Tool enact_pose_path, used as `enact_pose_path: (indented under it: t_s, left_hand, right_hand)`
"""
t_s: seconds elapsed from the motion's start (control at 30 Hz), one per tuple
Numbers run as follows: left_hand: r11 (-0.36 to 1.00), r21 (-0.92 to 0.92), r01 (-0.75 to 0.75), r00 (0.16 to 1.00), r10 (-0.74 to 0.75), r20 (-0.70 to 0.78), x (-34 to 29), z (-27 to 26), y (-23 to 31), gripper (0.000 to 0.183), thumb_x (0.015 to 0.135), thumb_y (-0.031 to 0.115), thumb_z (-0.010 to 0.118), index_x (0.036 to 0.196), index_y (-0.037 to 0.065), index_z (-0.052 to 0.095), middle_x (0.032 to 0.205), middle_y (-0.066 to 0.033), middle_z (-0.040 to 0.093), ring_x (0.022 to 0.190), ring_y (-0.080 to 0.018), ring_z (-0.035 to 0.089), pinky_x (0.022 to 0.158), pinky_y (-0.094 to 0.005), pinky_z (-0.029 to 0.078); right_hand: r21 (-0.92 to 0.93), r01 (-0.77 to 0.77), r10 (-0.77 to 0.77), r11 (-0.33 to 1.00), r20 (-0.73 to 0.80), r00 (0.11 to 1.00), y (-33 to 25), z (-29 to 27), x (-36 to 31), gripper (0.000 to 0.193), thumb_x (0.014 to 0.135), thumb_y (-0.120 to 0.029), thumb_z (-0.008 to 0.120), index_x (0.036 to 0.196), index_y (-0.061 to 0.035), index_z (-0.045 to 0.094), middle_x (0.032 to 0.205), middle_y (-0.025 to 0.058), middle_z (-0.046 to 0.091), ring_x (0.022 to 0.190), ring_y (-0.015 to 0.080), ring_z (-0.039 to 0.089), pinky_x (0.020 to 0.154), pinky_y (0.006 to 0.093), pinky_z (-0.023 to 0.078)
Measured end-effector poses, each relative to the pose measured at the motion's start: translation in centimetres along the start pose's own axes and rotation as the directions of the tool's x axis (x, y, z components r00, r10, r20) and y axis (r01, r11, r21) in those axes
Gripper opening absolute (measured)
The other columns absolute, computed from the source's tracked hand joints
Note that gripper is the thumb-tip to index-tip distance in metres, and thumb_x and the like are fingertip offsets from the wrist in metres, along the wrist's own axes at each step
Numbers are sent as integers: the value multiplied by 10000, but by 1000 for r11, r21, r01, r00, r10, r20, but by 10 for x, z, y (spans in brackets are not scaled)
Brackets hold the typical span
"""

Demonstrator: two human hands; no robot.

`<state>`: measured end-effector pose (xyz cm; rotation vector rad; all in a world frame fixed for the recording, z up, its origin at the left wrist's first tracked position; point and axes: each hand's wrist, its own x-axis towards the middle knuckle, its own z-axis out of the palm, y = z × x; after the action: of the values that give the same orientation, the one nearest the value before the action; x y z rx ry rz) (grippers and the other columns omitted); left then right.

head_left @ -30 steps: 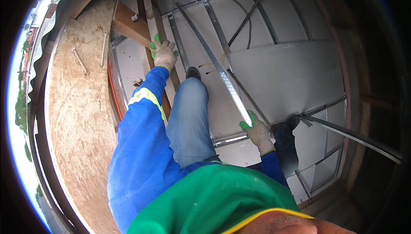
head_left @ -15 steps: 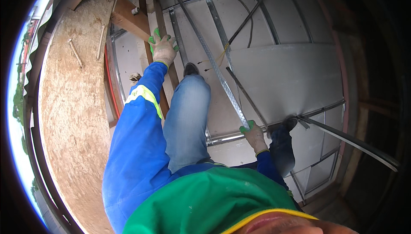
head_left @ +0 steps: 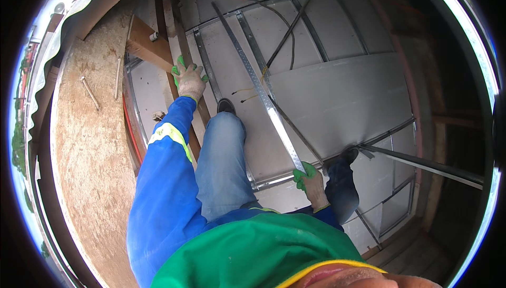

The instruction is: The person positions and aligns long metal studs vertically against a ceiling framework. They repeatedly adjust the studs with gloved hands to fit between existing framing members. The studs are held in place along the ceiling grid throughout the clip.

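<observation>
My left hand (head_left: 190, 80), in a pale work glove with green fingertips, rests against a wooden beam (head_left: 150, 45), its fingers apart. Upright timber posts (head_left: 182, 29) stand just beside it. Lower right, my right hand (head_left: 313, 183), gloved the same way, is closed around the near end of a long perforated metal profile (head_left: 258, 85). From there the profile slants away to the upper left, over the grey panels and their metal framing. My fingers hide its very end.
An oriented-strand board (head_left: 95, 145) with two loose bolts (head_left: 90, 93) fills the left. Metal studs (head_left: 308, 29) cross the grey panels (head_left: 337, 87). A dark cable (head_left: 292, 40) loops above. Another metal profile (head_left: 421, 165) juts out at right, near my shoe (head_left: 349, 154).
The whole view has shifted slightly, and a bright edge now shows at the far right. My right hand has turned a little on the profile; my left hand stays at the beam.
</observation>
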<state>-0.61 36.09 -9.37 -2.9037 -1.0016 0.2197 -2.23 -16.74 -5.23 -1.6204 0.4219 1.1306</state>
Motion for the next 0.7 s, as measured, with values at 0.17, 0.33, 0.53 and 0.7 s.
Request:
enact_pose_path:
  t_s: [0.17,0.33,0.53,0.7]
  left_hand:
    - [1000,2,0,1000,0,4,0,-1,0,436,908,376,730,1312,212,728,1493,-49,599,1590,-425,144,1225,-658,165]
    - [999,49,16,999,-18,44,0,-5,0,455,928,423,714,1348,249,707,1503,-43,583,1602,-412,130,1231,-682,153]
    - [999,46,22,997,-25,72,1,-6,2,448,938,442,701,1346,255,710,1515,-37,570,1610,-407,109,1230,-693,148]
    - [1000,9,1,1000,-1,-2,-1,-5,1,444,909,410,727,1311,223,729,1464,-71,609,1595,-421,150,1222,-688,164]
  right_hand:
    - [19,262,-259,965,-97,961,-47,12,22,655,953,72,630,1568,-90,474,982,49,703,729,93,619,576,232,495]
    - [-97,375,-386,922,-151,910,-117,7,94,691,949,106,570,1586,-138,460,941,14,638,706,67,555,563,222,458]
    - [-196,287,-323,938,-186,928,-119,9,115,576,968,40,599,1520,-106,520,904,20,632,691,77,569,559,244,477]
    - [-119,306,-323,944,-167,932,-77,14,78,477,984,-26,648,1451,-89,574,852,11,621,657,80,559,539,257,480]
